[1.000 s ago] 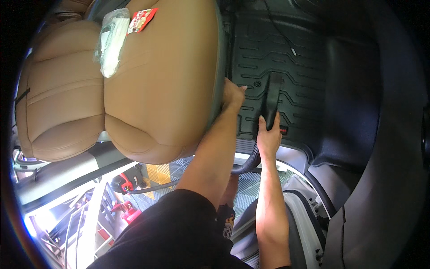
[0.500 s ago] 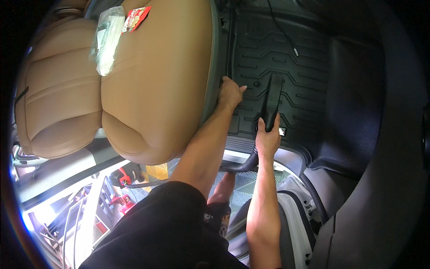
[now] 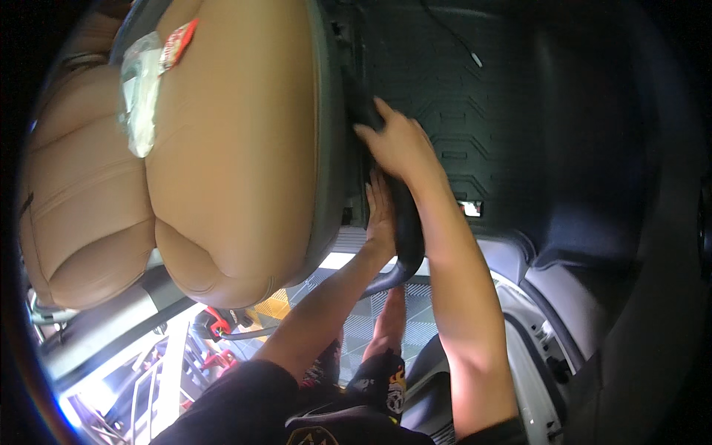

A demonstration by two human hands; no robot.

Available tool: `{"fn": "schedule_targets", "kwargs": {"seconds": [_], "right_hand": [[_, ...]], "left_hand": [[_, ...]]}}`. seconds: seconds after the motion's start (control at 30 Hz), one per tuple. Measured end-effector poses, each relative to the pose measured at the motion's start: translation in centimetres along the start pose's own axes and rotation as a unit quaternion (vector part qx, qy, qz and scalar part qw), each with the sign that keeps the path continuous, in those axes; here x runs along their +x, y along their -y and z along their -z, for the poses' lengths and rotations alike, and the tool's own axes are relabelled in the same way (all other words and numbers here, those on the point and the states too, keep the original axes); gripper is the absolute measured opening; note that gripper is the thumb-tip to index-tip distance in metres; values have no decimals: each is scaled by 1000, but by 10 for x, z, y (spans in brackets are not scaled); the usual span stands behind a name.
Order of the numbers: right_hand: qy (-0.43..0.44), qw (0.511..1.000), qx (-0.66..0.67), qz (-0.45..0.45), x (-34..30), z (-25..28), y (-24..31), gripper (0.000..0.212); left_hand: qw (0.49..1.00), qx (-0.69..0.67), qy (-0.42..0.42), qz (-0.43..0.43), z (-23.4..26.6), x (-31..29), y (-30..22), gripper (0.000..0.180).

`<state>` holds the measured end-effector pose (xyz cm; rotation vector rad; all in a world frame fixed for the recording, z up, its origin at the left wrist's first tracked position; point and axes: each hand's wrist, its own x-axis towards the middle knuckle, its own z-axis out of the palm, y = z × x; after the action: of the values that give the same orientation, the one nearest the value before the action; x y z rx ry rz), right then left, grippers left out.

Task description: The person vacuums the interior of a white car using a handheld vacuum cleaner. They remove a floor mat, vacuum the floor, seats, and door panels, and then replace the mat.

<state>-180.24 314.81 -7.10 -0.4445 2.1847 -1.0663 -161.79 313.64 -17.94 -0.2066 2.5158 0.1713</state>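
At the upper left of the frame a plastic bag (image 3: pixel 139 96) lies on the tan car seat (image 3: pixel 230 148). Your left hand (image 3: pixel 380 211) presses flat, fingers straight, beside the seat's edge. Your right hand (image 3: pixel 400 144) wraps closed around the black vacuum hose (image 3: pixel 408 230) at centre, above the floor mat (image 3: pixel 475 104).

Right hand (image 3: pixel 400 144) clenched, left hand (image 3: pixel 380 215) flat

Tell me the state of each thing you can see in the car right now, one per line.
Right hand: gripping the vacuum nozzle.
Vacuum nozzle: pushed down beside the seat edge.
Left hand: flat against the seat base.
Vacuum hose: bent, trailing out the door.
Tan seat: wrapped packets lying on it.
Floor mat: in place.
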Motion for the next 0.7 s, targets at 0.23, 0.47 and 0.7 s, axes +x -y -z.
{"fn": "schedule_targets", "kwargs": {"seconds": [0.23,0.47,0.7], "right_hand": [[144,988,-61,2,-42,-26,-12,81],[35,932,328,-147,-238,5,29,79],[5,832,532,-161,-353,-7,111,82]], "left_hand": [[993,-110,30,-30,-6,-7,12,95],[980,-186,-14,-68,21,-126,17,58],[789,-576,-206,45,281,-293,186,25]]}}
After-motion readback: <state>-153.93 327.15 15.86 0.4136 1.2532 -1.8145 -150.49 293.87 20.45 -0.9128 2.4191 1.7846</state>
